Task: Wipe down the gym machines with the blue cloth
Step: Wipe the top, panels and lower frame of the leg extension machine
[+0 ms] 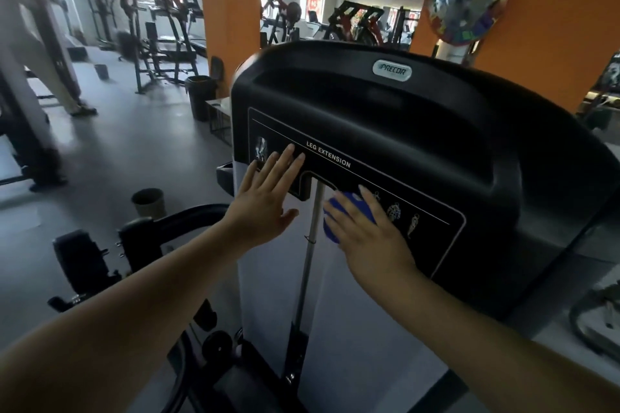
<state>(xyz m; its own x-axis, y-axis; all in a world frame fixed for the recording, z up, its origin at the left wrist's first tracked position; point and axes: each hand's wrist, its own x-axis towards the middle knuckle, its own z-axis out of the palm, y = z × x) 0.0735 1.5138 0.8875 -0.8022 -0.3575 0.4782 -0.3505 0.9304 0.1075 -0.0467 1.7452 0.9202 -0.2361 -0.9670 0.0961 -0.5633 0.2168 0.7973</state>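
Black moulded plastic made up the top housing of the gym machine (419,124), which bulked above and beyond both hands and filled the middle of the view. An orange pillar (231,10) stood far past the left hand's fingertips, with more gym equipment blurred behind it. Under both hands ran a dark instruction panel (365,157) with a thin pale border, printed "LEG EXTENSION" in white just beyond the gap between the hands. Below the wrists a pale cover (268,295) dropped down the machine's front. A steel rod (310,245) ran down it from a notch in the panel, passing between the two hands. The left hand (265,201) lay flat on the panel's left end, fingers straight and lying side by side, thumb held out toward the rod, holding nothing. The right hand (365,231) was spread with fingers apart and straight, its palm pressing the blue cloth (352,203) against the panel's lower edge just right of the rod. The cloth was bunched beneath that palm, showing only between the fingers and past the thumb side. A small bin (148,201) sat on the grey floor well to the left of the left hand. An oval Precor badge (392,70) sat on the housing's top, far above the right hand.
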